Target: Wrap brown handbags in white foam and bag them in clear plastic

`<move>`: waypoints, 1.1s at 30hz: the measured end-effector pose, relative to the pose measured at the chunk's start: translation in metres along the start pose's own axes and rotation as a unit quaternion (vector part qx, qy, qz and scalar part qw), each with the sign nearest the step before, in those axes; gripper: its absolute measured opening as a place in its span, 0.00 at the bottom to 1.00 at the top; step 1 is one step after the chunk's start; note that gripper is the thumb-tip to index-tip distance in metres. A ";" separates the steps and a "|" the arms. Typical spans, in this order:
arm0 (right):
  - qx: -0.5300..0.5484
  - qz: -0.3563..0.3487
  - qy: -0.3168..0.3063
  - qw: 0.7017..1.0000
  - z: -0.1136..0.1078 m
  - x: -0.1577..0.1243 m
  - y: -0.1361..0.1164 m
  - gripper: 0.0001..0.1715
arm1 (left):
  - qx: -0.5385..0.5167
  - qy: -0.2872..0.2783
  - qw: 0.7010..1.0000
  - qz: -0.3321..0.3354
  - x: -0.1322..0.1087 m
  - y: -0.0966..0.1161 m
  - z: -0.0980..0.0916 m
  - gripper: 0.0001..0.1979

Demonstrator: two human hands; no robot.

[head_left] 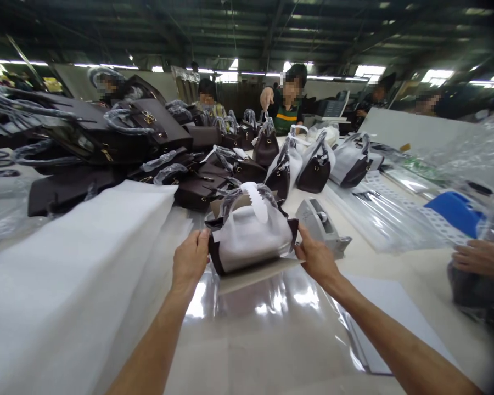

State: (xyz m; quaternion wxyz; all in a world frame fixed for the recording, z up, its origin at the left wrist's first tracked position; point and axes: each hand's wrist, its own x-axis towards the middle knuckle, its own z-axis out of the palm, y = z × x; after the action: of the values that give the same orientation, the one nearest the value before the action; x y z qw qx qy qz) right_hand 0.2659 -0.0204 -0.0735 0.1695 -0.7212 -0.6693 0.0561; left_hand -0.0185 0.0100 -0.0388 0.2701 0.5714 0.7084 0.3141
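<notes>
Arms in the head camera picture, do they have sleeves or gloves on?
No. The left hand and right hand wear no gloves. Both forearms are uncovered as far as the picture shows, with no sleeve. No watch, ring or bracelet shows.

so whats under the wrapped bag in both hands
A flat grey board lies under the handbag, on glossy clear film. What the board covers cannot be seen.

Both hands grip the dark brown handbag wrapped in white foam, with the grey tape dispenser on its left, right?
No. The left hand and right hand do grip the dark brown handbag wrapped in white foam, but the head view shows the grey tape dispenser on its right.
</notes>
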 end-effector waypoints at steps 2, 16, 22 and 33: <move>0.014 -0.005 -0.003 1.000 -0.003 0.001 0.001 0.32 | -0.037 -0.003 0.999 -0.010 0.006 -0.001 0.002 0.18; 0.043 0.007 -0.032 0.999 -0.017 0.011 0.005 0.24 | -0.046 -0.040 0.997 -0.037 0.016 -0.014 -0.015 0.11; 0.095 0.013 -0.035 0.995 -0.052 0.023 -0.006 0.24 | 0.001 0.013 1.000 0.021 0.026 0.001 -0.042 0.09; 0.185 0.034 -0.062 0.980 -0.112 0.021 -0.023 0.20 | 0.045 -0.079 0.995 0.028 0.028 0.075 -0.112 0.07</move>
State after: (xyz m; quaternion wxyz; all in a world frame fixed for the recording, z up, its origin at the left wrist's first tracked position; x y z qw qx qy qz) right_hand 0.2802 -0.0180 0.0416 0.2558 -0.6951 -0.6314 0.2295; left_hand -0.0596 0.0334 0.0908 0.2903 0.6256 0.6822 0.2428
